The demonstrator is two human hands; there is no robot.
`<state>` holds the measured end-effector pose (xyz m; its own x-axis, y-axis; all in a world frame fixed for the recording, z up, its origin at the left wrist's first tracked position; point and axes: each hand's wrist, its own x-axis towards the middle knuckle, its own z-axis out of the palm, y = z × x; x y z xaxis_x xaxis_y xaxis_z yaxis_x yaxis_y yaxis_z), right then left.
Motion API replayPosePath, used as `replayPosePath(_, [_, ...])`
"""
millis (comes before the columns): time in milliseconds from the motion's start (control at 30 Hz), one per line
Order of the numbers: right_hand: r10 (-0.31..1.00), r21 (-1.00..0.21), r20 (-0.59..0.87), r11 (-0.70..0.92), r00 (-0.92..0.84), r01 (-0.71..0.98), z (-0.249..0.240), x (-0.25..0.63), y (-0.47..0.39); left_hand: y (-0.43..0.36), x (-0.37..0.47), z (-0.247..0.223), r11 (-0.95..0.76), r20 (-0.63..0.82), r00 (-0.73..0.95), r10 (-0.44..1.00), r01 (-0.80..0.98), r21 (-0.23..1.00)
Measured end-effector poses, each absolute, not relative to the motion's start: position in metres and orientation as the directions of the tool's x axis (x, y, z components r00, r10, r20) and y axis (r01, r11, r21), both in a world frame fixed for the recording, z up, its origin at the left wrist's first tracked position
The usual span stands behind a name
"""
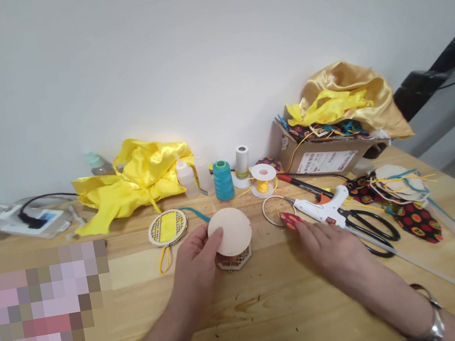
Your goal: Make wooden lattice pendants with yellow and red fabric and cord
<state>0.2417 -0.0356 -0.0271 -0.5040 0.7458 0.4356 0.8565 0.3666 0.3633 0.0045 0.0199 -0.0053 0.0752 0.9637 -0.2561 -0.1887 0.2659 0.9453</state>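
My left hand [198, 257] pinches a pale round wooden disc [231, 232], thumb on its upper face. Under the disc an octagonal wooden lattice piece [237, 261] sticks out toward me; whether the hand also grips it is unclear. A small red patterned fabric piece [290, 219] shows at the fingertips of my right hand [327, 247], whose thumb is hidden. That cloth overlaps a thin wooden ring [276, 200] on the table. Beside the hand lie a white glue gun [325, 207] and black-handled scissors [374, 227].
At the back stand a teal thread cone [223, 181], a yellow cord spool [263, 181] and a white bottle [186, 177]. Yellow satin cloth [133, 180] and a lattice-trimmed disc [168, 227] lie left. A cardboard box [321, 157] of fabric and a power strip [35, 221] flank them.
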Motion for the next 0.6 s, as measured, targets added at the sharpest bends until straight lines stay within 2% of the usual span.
replayPosePath(33, [0.772, 0.246, 0.469, 0.351, -0.428, 0.903, -0.019, 0.243, -0.035, 0.020, 0.005, -0.006, 0.269, -0.259, 0.077, 0.963, -0.184, 0.946])
replayPosePath(67, [0.813, 0.078, 0.490, 0.319, -0.315, 0.945, -0.010, 0.244, -0.033, 0.021, 0.005, -0.007, 0.272, -0.261, 0.080, 0.962, -0.181, 0.945])
replayPosePath(133, [0.902, -0.368, 0.428, 0.222, -0.047, 0.903, 0.008, 0.240, -0.026, 0.021, 0.005, -0.008, 0.274, -0.263, 0.082, 0.961, -0.184, 0.944])
replayPosePath(200, [0.980, -0.777, 0.178, 0.086, 0.087, 0.623, 0.020, 0.231, -0.014, 0.021, 0.006, -0.010, 0.273, -0.262, 0.081, 0.962, -0.198, 0.941])
replayPosePath(233, [0.996, -0.907, 0.036, -0.001, 0.079, 0.422, 0.023, 0.226, -0.008, 0.021, 0.006, -0.010, 0.272, -0.261, 0.079, 0.962, -0.207, 0.940])
replayPosePath(267, [0.996, -0.969, -0.086, -0.092, 0.034, 0.228, 0.024, 0.220, -0.001, 0.020, 0.006, -0.011, 0.272, -0.260, 0.081, 0.962, -0.217, 0.938])
replayPosePath(333, [0.969, -0.970, -0.231, -0.236, -0.086, -0.059, 0.023, 0.207, 0.010, 0.020, 0.006, -0.012, 0.281, -0.263, 0.105, 0.959, -0.242, 0.929])
replayPosePath(400, [0.947, -0.937, -0.266, -0.298, -0.182, -0.182, 0.018, 0.196, 0.018, 0.019, 0.006, -0.012, 0.309, -0.275, 0.157, 0.949, -0.266, 0.913])
replayPosePath(500, [0.946, -0.944, -0.235, -0.277, -0.222, -0.180, 0.012, 0.186, 0.020, 0.019, 0.006, -0.012, 0.334, -0.280, 0.225, 0.933, -0.255, 0.907])
replayPosePath(600, [0.968, -0.984, -0.161, -0.173, -0.191, -0.049, 0.008, 0.183, 0.015, 0.018, 0.006, -0.010, 0.315, -0.276, 0.219, 0.936, -0.165, 0.935])
